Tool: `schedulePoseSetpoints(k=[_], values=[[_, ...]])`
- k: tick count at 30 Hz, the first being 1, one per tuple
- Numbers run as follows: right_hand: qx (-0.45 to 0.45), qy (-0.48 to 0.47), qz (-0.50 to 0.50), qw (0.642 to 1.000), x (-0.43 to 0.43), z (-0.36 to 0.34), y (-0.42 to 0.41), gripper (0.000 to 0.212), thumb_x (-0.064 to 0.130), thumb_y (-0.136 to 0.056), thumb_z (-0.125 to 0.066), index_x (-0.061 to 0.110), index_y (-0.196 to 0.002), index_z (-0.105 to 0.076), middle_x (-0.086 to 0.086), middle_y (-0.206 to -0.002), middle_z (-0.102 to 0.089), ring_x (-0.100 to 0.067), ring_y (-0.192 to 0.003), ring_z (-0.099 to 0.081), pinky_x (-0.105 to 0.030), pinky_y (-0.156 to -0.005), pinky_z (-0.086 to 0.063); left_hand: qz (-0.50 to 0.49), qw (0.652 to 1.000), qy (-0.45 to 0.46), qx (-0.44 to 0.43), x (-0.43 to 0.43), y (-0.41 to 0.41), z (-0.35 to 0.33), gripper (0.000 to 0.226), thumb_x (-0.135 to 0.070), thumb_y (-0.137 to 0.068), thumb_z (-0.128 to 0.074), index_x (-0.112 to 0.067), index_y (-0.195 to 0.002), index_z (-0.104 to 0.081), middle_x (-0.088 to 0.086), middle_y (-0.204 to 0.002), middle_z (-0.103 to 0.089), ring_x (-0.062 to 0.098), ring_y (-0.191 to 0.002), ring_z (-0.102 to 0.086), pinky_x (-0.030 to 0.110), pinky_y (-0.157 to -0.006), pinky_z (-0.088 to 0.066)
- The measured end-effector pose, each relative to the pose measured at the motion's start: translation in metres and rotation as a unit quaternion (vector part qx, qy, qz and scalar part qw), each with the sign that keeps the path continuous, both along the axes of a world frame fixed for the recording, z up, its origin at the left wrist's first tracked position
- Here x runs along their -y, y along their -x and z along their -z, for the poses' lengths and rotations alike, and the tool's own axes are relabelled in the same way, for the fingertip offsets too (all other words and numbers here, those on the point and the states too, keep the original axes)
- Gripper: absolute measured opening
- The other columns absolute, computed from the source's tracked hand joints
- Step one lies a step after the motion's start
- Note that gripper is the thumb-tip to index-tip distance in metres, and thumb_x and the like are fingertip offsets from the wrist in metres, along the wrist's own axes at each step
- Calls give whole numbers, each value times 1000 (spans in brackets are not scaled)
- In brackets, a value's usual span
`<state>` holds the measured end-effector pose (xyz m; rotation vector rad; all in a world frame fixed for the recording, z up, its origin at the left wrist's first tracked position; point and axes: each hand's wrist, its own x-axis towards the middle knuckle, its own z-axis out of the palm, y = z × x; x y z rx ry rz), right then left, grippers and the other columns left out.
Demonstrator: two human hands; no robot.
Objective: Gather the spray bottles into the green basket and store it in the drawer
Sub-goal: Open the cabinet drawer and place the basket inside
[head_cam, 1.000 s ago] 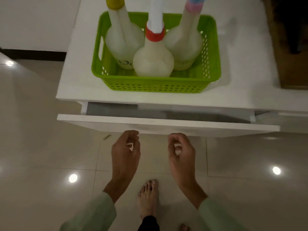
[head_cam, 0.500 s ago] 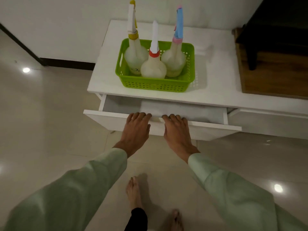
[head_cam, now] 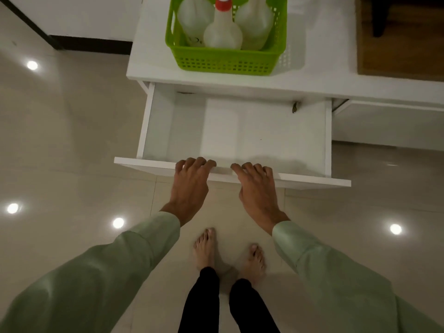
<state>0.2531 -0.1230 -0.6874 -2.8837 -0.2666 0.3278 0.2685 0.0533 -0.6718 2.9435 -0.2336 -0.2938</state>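
The green basket point(head_cam: 225, 61) stands on the white cabinet top point(head_cam: 317, 78) and holds three pale spray bottles; the middle one point(head_cam: 222, 34) has a red collar, and the tops of all three are cut off by the frame. Below it the white drawer point(head_cam: 240, 131) is pulled far out and nothing lies inside. My left hand point(head_cam: 191, 182) and my right hand point(head_cam: 257, 187) both hook their fingers over the top edge of the drawer's front panel point(head_cam: 312, 182), side by side near its middle.
A small dark fitting point(head_cam: 295, 107) sits at the drawer's back right. A wooden surface point(head_cam: 403, 51) with a dark furniture leg lies right of the basket. My bare feet point(head_cam: 228, 253) stand on glossy beige tiles under the drawer front. A black skirting board point(head_cam: 91, 45) runs at left.
Both hands rose from below the drawer front, took hold of its top edge and pulled the drawer from slightly open to far out.
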Motion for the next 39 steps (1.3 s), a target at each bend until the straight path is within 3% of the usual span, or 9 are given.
schedulePoseSetpoints(k=[15, 23, 25, 28, 31, 34, 39], values=[[-84, -36, -2, 996, -5, -19, 58, 53, 2, -84, -54, 22, -134, -53, -2, -122, -62, -26, -107, -56, -39, -97, -38, -5, 997, 23, -73, -5, 58, -11, 46, 4, -84, -57, -22, -122, -59, -3, -117, -66, 21, -109, -59, 36, -98, -39], [-158, -143, 44, 976, 4, -32, 30, 43, 30, -96, -53, 27, -139, -49, 3, -131, -60, -21, -117, -56, -38, -98, -43, 2, 981, 127, -144, -12, 28, -26, 44, 0, -90, -50, -20, -129, -55, 0, -124, -64, 22, -114, -59, 40, -99, -45], [-126, -193, 84, 969, 3, -42, 10, 39, 33, -98, -52, 29, -136, -50, 8, -132, -59, -15, -117, -57, -35, -96, -46, -26, 976, 173, -127, -14, 6, -34, 40, 0, -90, -50, -19, -124, -58, 1, -121, -65, 22, -110, -61, 40, -96, -48], [-53, -287, 168, 942, 0, -61, -31, 31, 32, -98, -53, 33, -128, -54, 16, -125, -61, -7, -106, -60, -31, -88, -51, -112, 959, 258, -47, -14, -37, -50, 32, -3, -92, -52, -18, -118, -62, 0, -116, -67, 16, -103, -63, 30, -91, -51], [15, -366, 237, 900, 0, -78, -83, 24, 29, -97, -54, 27, -121, -59, 15, -117, -62, -12, -98, -62, -43, -82, -55, -166, 935, 313, 36, -16, -90, -67, 31, -5, -91, -52, -18, -117, -63, -2, -115, -68, 14, -100, -63, 31, -87, -52], [70, -385, 263, 882, 2, -91, -134, 23, 27, -97, -54, 23, -119, -60, 10, -116, -62, -16, -97, -62, -49, -81, -55, -175, 922, 334, 93, -18, -140, -83, 33, -2, -90, -48, -16, -116, -62, -1, -117, -66, 15, -100, -63, 28, -86, -51], [174, -367, 298, 864, 4, -101, -198, 24, 23, -97, -56, 12, -118, -54, -2, -118, -56, -20, -100, -57, -44, -82, -52, -202, 900, 352, 161, -18, -202, -95, 36, -4, -90, -49, -12, -123, -57, 3, -125, -56, 19, -112, -58, 35, -92, -52]])
